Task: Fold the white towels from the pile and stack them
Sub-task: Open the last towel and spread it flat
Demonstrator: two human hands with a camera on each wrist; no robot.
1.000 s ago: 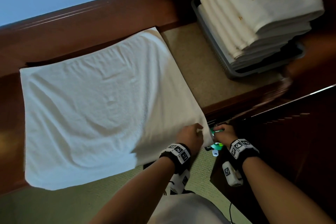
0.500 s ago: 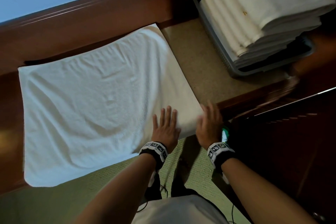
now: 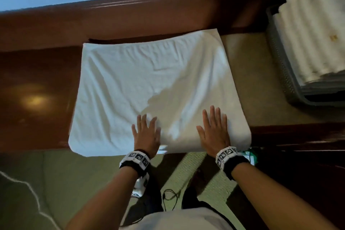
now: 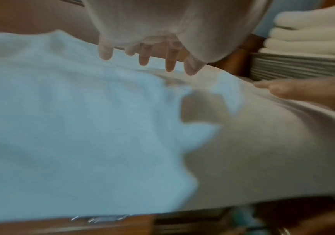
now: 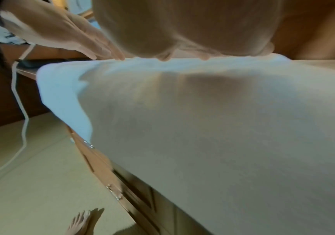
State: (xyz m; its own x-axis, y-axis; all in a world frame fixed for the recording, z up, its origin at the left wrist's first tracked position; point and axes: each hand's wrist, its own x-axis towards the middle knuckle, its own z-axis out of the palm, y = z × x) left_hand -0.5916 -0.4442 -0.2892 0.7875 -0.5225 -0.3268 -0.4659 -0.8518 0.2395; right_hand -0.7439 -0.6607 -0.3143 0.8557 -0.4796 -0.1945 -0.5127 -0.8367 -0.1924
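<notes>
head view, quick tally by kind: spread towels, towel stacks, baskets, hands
spread white towel: 1
stack of folded towels: 1
grey basket: 1
hands: 2, left hand and right hand, both flat on the spread towel
total: 5

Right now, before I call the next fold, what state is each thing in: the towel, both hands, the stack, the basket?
Spread towel: lying flat on the wooden top, wrinkled, near edge hanging over the front.
Left hand: flat on the towel, fingers spread.
Right hand: flat on the towel, fingers straight.
Folded towels: stacked in the basket.
Grey basket: upright, filled above its rim.
</notes>
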